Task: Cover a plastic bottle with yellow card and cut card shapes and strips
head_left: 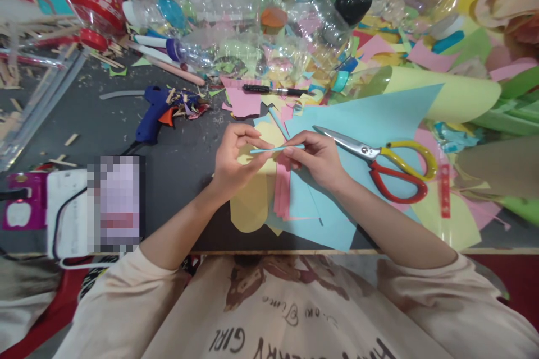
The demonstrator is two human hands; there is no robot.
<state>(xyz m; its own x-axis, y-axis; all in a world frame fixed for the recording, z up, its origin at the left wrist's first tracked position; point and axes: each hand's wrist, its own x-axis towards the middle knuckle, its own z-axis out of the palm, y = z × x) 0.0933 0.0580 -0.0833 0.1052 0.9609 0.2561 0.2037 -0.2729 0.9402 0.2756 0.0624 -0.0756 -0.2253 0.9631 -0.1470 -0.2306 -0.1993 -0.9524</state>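
A thin light blue paper strip (263, 151), perhaps rolled or folded, stretches level between my two hands. My left hand (236, 157) is closed, its thumb and fingertips around the strip's left part. The fingers of my right hand (318, 158) pinch its right part. Beneath them lie pink paper strips (282, 190), a yellow paper piece with a rounded end (248, 210) and a large light blue sheet (322, 202). Just beyond my fingers is another narrow blue paper piece (278, 122). Scissors (366, 151) with yellow and red handles rest on the blue sheet, right of my right hand.
A blue glue gun (149, 118) lies to the left, a black pen (273, 90) farther back. Plastic bottles (202, 5) and paper scraps crowd the table's far side. A white power strip (67, 207) sits at the near left. Rolled yellow paper (446, 92) is at the right.
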